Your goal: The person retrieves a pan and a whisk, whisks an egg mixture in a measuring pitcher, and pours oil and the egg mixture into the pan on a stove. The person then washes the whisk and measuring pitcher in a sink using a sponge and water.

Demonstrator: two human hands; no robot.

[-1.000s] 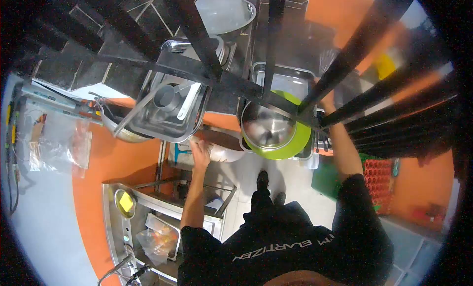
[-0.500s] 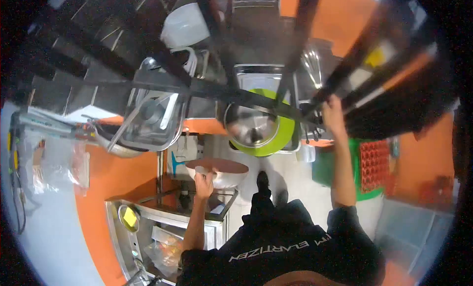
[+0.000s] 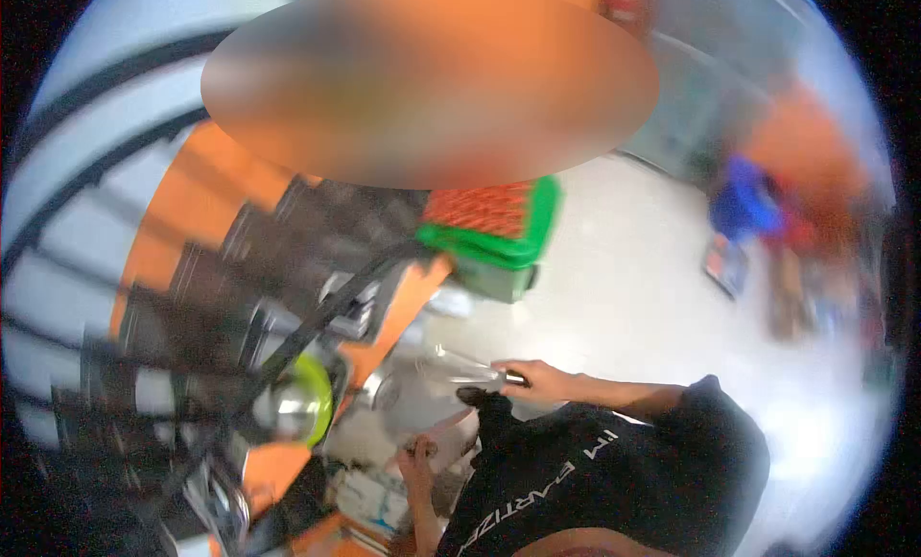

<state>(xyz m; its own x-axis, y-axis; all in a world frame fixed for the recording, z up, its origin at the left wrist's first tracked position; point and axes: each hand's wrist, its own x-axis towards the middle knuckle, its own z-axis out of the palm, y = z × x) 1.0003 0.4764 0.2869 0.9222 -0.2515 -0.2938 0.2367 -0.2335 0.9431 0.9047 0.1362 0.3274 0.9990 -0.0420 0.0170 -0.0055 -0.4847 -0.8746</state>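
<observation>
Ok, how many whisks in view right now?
1: the whisk, gripped by its handle in the right hand. Others may be lost in the blur over the dark steps.

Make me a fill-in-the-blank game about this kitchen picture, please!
1. The right hand holds a wire kitchen tool called a ____.
2. The pinkish bowl is in the person's ____ hand.
3. The lid under the red tray is coloured ____.
4. The person's shirt is coloured ____.

Missing words: whisk; left; green; black.
</observation>
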